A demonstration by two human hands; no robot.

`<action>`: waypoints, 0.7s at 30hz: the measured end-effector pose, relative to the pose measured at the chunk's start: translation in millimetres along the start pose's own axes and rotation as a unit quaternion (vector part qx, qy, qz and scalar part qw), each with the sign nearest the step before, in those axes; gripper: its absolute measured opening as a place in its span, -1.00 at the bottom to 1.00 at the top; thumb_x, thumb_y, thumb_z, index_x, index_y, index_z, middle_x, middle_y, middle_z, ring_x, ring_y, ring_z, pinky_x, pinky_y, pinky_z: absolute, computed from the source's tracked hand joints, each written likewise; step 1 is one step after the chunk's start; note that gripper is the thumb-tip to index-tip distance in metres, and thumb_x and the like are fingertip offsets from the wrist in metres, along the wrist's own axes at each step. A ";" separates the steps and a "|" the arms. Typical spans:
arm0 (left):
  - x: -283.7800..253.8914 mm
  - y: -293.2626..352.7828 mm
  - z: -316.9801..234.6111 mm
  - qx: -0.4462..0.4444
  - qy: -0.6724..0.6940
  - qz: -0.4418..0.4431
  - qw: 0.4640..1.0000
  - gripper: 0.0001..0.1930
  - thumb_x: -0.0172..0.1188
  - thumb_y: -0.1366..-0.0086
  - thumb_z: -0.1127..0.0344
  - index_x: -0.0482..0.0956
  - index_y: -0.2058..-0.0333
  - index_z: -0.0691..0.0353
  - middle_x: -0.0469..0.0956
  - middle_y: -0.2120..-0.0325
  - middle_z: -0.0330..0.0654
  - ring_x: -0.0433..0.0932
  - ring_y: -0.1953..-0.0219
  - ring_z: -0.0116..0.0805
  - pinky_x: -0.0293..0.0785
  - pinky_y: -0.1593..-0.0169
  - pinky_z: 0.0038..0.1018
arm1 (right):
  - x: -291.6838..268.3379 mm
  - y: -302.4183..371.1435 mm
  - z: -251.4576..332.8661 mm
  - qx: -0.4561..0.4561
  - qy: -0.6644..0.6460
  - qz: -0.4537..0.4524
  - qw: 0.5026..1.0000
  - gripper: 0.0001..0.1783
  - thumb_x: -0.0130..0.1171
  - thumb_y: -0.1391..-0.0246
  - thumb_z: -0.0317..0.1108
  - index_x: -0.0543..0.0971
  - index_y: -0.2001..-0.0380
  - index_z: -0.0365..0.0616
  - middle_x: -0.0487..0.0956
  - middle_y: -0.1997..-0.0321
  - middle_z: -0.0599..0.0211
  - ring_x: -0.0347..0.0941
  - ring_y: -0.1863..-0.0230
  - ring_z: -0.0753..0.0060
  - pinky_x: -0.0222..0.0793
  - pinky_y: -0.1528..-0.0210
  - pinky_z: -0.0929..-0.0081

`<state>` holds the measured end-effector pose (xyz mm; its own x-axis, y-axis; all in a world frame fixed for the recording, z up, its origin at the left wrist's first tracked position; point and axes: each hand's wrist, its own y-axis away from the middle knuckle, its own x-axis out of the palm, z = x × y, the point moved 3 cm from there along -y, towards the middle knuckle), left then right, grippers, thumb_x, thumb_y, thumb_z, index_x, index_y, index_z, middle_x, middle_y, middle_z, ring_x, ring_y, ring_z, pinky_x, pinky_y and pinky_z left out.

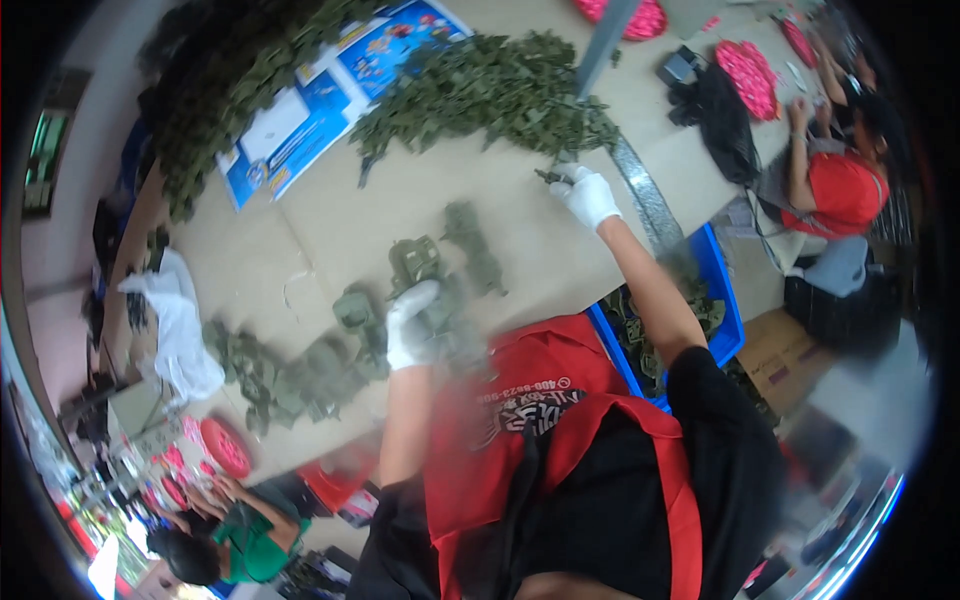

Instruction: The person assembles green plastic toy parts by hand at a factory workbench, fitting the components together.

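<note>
My right hand (588,197), in a white glove, reaches out over the table at the near edge of a heap of small olive-green parts (480,95). Its fingers are closed on a small dark green part (548,177). My left hand (408,328), also white-gloved, is lower down among larger olive-green pieces, its fingers smeared and partly hidden, so its grip cannot be made out. Just beyond it lies a boxy olive-green piece (414,260), and a longer olive-green piece (472,248) lies to its right. A rounded olive-green piece (353,308) touches its left side.
More olive-green pieces (290,375) line the near table edge at left, beside a white plastic bag (180,325). Blue printed sheets (315,120) lie between two heaps. A blue bin (722,295) stands below the table at right. Co-workers (845,190) sit at right and lower left.
</note>
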<state>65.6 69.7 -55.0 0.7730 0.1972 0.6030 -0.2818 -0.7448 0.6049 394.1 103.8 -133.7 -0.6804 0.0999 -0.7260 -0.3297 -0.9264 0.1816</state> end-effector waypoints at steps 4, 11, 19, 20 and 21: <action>2.3 -8.5 6.5 0.088 -0.012 0.031 0.996 -0.46 0.08 -0.06 0.61 0.40 -0.10 0.29 0.53 0.02 -0.08 0.60 0.20 -0.21 0.60 0.23 -0.34 | -25.9 70.7 123.9 0.016 -0.323 0.117 0.939 -0.69 0.33 0.02 -0.38 0.57 0.17 -0.22 0.64 0.35 0.29 0.56 0.27 0.53 0.46 0.25 0.48; 56.6 46.0 7.5 0.183 -0.145 -0.040 0.972 -0.48 -0.01 -0.13 0.69 0.29 -0.06 0.12 0.48 0.27 -0.19 0.49 0.36 -0.49 0.46 0.43 -0.59 | -10.4 109.1 182.5 -0.007 -0.233 0.172 0.957 -0.81 0.32 0.01 -0.37 0.57 0.35 -0.23 0.64 0.44 0.33 0.55 0.47 0.57 0.47 0.41 0.55; 44.9 46.4 28.0 0.254 -0.183 -0.031 0.949 -0.46 0.00 -0.19 0.70 0.19 -0.13 0.17 0.39 0.03 -0.18 0.46 0.07 -0.41 0.47 0.10 -0.54 | -0.9 140.2 207.8 -0.186 -0.076 -0.065 0.978 -0.92 0.22 0.01 -0.36 0.55 0.47 -0.11 0.62 0.45 0.10 0.57 0.45 -0.02 0.52 0.34 0.19; 40.5 45.2 31.3 0.211 -0.130 -0.041 0.968 -0.46 0.00 -0.19 0.70 0.19 -0.13 0.18 0.39 0.02 -0.18 0.45 0.03 -0.39 0.45 0.03 -0.51 | 2.9 143.3 208.5 -0.197 -0.075 -0.088 0.974 -0.93 0.22 0.01 -0.38 0.55 0.48 -0.10 0.61 0.47 0.10 0.57 0.46 0.00 0.52 0.38 0.20; 38.0 45.9 29.4 0.215 -0.134 -0.038 0.966 -0.46 0.00 -0.19 0.70 0.19 -0.13 0.18 0.39 0.02 -0.18 0.45 0.03 -0.39 0.45 0.03 -0.51 | 5.2 138.0 206.2 -0.148 -0.112 -0.076 0.980 -0.94 0.22 0.01 -0.39 0.54 0.48 -0.10 0.61 0.47 0.10 0.58 0.46 0.00 0.52 0.39 0.22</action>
<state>98.7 24.2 -19.6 0.9183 0.1320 0.3734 -0.0004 -0.9425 0.3342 210.1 51.2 24.3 -0.7758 0.2913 -0.5597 -0.2564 -0.9561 -0.1421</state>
